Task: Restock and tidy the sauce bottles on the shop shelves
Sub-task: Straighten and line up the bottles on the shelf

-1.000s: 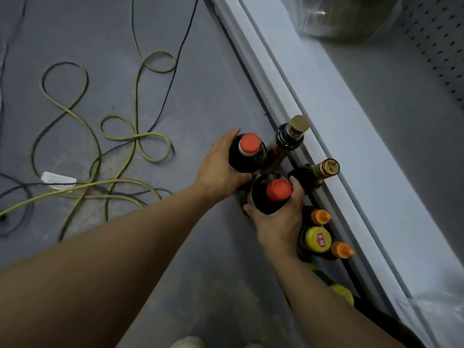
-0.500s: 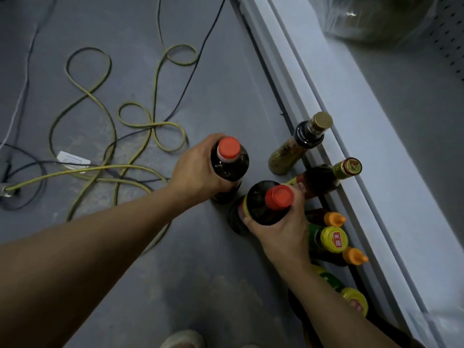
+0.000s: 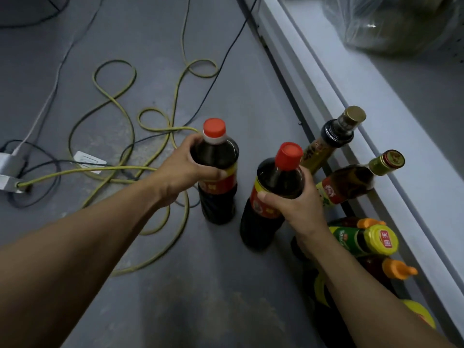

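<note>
Shelf [image 3: 376,101]: long pale-grey bottom shelf runs diagonally down the right side, with a clear plastic bag [image 3: 391,23] sitting on it at top right; contents look greenish, can't tell what. Floor [image 3: 213,285] is grey concrete and all the bottles stand on it, none on the shelf. Two big dark-sauce bottles, red caps, red/yellow labels, both full of near-black liquid: left bottle [image 3: 217,172] stands out in the open floor, left hand [image 3: 183,169] wrapped round its shoulder, fingers curled on it; right bottle [image 3: 273,197] just beside it, nearer the shelf, right hand [image 3: 296,204] clamped round its upper body, thumb across the label. Can't tell if either base is on the floor or just off it. Against the shelf edge: tall gold-capped bottle [image 3: 331,141], dark at the neck, yellowish label; then a green-gold-capped bottle [image 3: 351,182] with brown liquid, red/yellow label. Below those, a cluster partly hidden by the right forearm: yellow-lidded bottle [image 3: 369,241] with green label, two orange-nozzle bottles [image 3: 391,268]. Yellow cable [image 3: 160,151] loops over the floor at left, crossing black leads, and runs into a white power strip [image 3: 7,172].
</note>
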Motion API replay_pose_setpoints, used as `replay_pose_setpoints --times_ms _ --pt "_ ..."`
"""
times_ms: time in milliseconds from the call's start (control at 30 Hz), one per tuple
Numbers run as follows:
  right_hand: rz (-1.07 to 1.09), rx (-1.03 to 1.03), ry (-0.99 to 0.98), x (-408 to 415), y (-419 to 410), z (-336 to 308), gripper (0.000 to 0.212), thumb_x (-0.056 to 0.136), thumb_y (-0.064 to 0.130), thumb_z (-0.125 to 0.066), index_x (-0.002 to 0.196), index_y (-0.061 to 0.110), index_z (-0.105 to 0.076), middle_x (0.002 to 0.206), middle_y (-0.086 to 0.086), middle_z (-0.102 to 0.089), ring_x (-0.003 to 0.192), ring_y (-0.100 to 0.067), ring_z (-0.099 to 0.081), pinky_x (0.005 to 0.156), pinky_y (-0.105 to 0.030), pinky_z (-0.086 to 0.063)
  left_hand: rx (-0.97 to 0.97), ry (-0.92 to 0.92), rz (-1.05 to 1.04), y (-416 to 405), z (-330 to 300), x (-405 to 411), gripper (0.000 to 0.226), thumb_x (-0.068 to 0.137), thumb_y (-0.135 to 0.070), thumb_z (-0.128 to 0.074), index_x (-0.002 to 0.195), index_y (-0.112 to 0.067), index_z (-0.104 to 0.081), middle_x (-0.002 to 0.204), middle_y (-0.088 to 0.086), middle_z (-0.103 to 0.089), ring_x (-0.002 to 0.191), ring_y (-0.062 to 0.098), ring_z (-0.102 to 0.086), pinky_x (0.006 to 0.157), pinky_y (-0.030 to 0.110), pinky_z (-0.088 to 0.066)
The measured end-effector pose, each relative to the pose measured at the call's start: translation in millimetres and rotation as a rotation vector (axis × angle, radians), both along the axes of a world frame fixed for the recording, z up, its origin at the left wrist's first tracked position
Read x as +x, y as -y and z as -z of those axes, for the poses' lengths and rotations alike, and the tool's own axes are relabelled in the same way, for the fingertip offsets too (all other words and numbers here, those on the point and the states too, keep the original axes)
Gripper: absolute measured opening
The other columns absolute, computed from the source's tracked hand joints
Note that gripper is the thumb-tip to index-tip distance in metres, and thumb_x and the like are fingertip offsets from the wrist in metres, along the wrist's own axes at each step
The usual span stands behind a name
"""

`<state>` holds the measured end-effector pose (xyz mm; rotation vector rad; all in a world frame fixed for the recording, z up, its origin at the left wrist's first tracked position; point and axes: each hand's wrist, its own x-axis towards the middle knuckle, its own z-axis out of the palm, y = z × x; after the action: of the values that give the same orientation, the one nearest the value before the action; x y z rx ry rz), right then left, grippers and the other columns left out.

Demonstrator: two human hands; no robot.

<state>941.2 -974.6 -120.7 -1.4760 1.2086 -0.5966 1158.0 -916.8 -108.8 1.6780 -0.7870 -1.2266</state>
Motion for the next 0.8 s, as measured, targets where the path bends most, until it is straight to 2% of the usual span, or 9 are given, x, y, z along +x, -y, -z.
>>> replay_pose_setpoints --times_ms 100,167,267,367,500,633,733,800 --pt "-0.033 0.061 0.121 5.3 11.5 9.9 0.068 0.057 0.028 -0.085 0.112 0.04 -0.047 0.118 0.009 -0.058 0.111 -0.01 -0.055 0.094 -0.034 -0.046 -0.092 -0.163 0.014 2.7 15.2 -0.2 0.085 0.052 -0.016 -0.081 0.131 -0.021 -0.048 0.122 0.003 -0.062 0.114 0.019 -0.059 0.094 0.034 -0.05" --pt "-0.025 0.112 0.189 6.3 17.9 15.1 0.069 0.055 0.033 -0.08 0.114 0.04 -0.047 0.118 0.007 -0.059 0.111 -0.011 -0.057 0.093 -0.033 -0.046 -0.168 -0.21 0.029 5.1 23.1 -1.2 0.087 0.048 -0.028 -0.084 0.128 -0.022 -0.049 0.119 0.0 -0.065 0.112 0.016 -0.061 0.088 0.029 -0.051" --pt "0.004 0.13 0.248 6.6 26.4 18.1 0.074 0.053 0.043 -0.08 0.119 0.035 -0.049 0.12 0.002 -0.061 0.112 -0.017 -0.058 0.096 -0.04 -0.046 -0.203 -0.241 0.013 9.3 32.1 1.1 0.11 0.032 -0.055 -0.09 0.129 -0.025 -0.048 0.121 -0.001 -0.064 0.115 0.018 -0.059 0.093 0.034 -0.048" --pt "0.063 0.157 0.291 5.5 31.0 17.4 0.066 0.057 0.047 -0.083 0.112 0.039 -0.049 0.123 -0.001 -0.06 0.114 -0.022 -0.057 0.103 -0.048 -0.042 -0.193 -0.24 0.037 13.0 34.8 1.8 0.112 0.026 -0.068 -0.084 0.125 -0.027 -0.051 0.123 0.002 -0.062 0.118 0.022 -0.056 0.101 0.041 -0.042" --pt "0.141 0.194 0.335 -0.2 29.7 17.2 0.089 0.047 0.05 -0.075 0.129 0.027 -0.048 0.124 -0.004 -0.06 0.114 -0.024 -0.057 0.105 -0.052 -0.04 -0.178 -0.22 0.083 14.9 34.2 0.6 0.105 0.025 -0.07 -0.083 0.118 -0.03 -0.055 0.12 0.0 -0.064 0.116 0.021 -0.057 0.101 0.041 -0.043" --pt "0.192 0.201 0.323 -0.7 29.9 17.8 0.088 0.049 0.047 -0.073 0.13 0.023 -0.048 0.122 -0.004 -0.062 0.111 -0.022 -0.058 0.104 -0.048 -0.041 -0.155 -0.188 0.157 15.6 28.2 -2.1 0.101 0.024 -0.069 -0.083 0.113 -0.031 -0.057 0.111 -0.004 -0.068 0.109 0.016 -0.061 0.091 0.034 -0.047" --pt "0.232 0.183 0.297 3.6 34.2 20.0 0.086 0.048 0.045 -0.074 0.128 0.02 -0.051 0.119 -0.004 -0.063 0.108 -0.021 -0.06 0.101 -0.047 -0.044 -0.111 -0.172 0.214 18.6 22.8 2.0 0.103 0.021 -0.065 -0.085 0.114 -0.03 -0.057 0.117 -0.001 -0.066 0.114 0.019 -0.058 0.099 0.039 -0.043" --pt "0.249 0.178 0.287 6.7 37.0 20.6 0.091 0.045 0.045 -0.076 0.128 0.019 -0.051 0.119 -0.005 -0.063 0.107 -0.022 -0.06 0.101 -0.048 -0.044 -0.105 -0.167 0.264 20.4 21.5 6.1 0.105 0.024 -0.06 -0.087 0.119 -0.028 -0.055 0.119 0.001 -0.065 0.115 0.02 -0.059 0.099 0.038 -0.045"
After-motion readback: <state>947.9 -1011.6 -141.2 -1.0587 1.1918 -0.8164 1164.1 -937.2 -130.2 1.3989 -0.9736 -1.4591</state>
